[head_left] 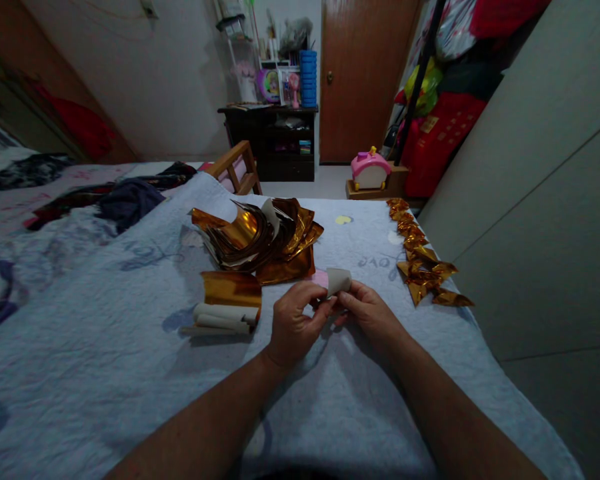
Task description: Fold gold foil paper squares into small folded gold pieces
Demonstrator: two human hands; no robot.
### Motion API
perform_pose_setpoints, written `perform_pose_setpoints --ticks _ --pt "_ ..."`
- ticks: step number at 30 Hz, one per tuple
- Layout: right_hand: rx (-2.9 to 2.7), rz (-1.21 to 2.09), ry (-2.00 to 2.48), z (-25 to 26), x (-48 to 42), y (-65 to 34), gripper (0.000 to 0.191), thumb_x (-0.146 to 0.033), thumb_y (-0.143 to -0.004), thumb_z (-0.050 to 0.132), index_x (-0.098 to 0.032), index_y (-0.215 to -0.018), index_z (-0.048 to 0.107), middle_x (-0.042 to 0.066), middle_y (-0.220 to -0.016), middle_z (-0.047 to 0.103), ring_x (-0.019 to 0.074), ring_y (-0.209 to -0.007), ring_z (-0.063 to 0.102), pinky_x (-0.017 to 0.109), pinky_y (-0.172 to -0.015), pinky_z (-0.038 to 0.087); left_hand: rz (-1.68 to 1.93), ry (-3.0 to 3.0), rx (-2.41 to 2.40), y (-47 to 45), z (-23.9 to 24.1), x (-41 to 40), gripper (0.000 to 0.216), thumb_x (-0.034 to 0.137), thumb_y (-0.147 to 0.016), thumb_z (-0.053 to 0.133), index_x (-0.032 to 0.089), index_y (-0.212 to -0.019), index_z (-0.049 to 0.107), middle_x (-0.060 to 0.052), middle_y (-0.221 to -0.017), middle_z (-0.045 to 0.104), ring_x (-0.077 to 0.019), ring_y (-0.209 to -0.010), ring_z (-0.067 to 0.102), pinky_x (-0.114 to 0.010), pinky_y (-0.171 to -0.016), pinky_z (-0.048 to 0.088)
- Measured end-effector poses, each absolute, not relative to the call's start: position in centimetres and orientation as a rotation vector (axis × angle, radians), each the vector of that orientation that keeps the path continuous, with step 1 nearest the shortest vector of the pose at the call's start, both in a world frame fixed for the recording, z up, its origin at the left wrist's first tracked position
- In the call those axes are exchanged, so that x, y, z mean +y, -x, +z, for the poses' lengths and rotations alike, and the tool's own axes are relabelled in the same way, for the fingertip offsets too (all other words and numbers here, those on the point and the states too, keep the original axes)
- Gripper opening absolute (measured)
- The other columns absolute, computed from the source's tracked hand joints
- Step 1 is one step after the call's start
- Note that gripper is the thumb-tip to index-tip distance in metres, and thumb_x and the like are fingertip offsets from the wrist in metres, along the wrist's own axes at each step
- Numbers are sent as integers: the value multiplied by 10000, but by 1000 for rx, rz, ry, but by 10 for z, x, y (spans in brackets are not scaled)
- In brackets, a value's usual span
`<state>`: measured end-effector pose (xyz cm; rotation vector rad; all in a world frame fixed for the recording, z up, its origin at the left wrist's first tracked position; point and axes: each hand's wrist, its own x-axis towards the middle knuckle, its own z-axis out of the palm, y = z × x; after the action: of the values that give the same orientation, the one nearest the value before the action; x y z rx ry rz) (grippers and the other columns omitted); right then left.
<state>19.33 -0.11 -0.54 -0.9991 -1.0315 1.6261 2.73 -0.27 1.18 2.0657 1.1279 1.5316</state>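
Note:
A small sheet of paper (338, 281), pale side showing, is pinched between my two hands above the blue bedspread. My left hand (296, 319) grips its left edge with thumb and fingers closed. On the right edge, my right hand (369, 308) has its thumb and fingers closed too. Just beyond lies a curved, fanned stack of gold foil paper (243, 230). Left of my hands rests a part-rolled bundle of gold paper (230, 290) with pale backs. Folded gold foil pieces (423, 267) form a line at the right.
The bedspread (130, 373) covers the surface under my hands. Dark clothes (130, 203) lie at the left. A pink toy house (370, 170) stands past the far edge, and a pale cabinet (545, 220) rises along the right side.

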Motion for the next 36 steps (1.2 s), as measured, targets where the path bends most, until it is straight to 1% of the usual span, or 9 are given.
perform_pose_setpoints --ticks 10,15,20,23,27,30,33,35,36 --pt "-1011 1590 1001 -3 -3 -193 335 -418 -790 764 -191 -1028 703 55 -890 723 158 -725 664 228 -532 536 1490 -1969 1127 -25 14 -4 110 256 -906 640 198 -821 679 -26 -807 693 -155 -757 639 -263 -713 499" --pt "-998 1499 1040 0 -3 -193 394 -420 -759 778 -197 -1073 698 45 -873 703 161 -704 645 233 -501 526 1445 -1659 1188 -25 13 1 149 306 -899 634 181 -831 677 -7 -759 650 -143 -710 595 -250 -680 471" --pt "-1015 1423 1066 2 -4 -193 366 -417 -747 765 -195 -1034 717 22 -812 677 126 -609 568 227 -482 465 1381 -1391 1170 -27 12 5 175 342 -871 652 174 -822 662 5 -720 628 -130 -663 559 -237 -643 453" --pt "-1035 1369 1115 3 -5 -192 345 -423 -773 732 -196 -1033 715 18 -811 670 119 -597 539 230 -496 436 1361 -1339 1139 -28 13 7 160 330 -860 652 179 -808 650 16 -685 601 -114 -615 516 -223 -606 434" --pt "-1105 1220 1167 5 -5 -194 277 -439 -796 701 -196 -930 692 -12 -703 605 123 -564 506 241 -503 410 1275 -1282 1109 -28 9 11 155 332 -849 656 178 -833 652 23 -664 580 -108 -587 484 -209 -564 413" --pt "-1154 1120 1183 5 -5 -195 234 -434 -815 676 -206 -793 628 -33 -622 538 123 -537 481 248 -502 390 1193 -1250 1060 -28 3 15 164 330 -848 664 174 -896 677 1 -736 643 -129 -673 566 -223 -638 460" --pt "-1188 1001 1205 6 -7 -195 214 -398 -834 649 -218 -740 581 -37 -608 514 123 -541 455 254 -524 376 1145 -1233 1017 -28 -1 18 181 319 -831 691 171 -934 708 -24 -838 702 -153 -782 625 -256 -746 493" --pt "-1226 917 1217 7 -9 -194 187 -365 -842 639 -217 -743 581 -33 -626 516 127 -565 457 260 -550 377 1134 -1210 1005 -27 -3 19 188 324 -815 712 168 -919 717 -23 -838 704 -148 -771 624 -255 -746 492" --pt "-1251 875 1222 7 -10 -193 170 -347 -845 635 -215 -749 587 -28 -640 523 130 -581 465 263 -564 380 1128 -1190 1004 -26 -3 20 192 331 -806 723 166 -903 717 -16 -808 694 -138 -737 612 -245 -714 486"
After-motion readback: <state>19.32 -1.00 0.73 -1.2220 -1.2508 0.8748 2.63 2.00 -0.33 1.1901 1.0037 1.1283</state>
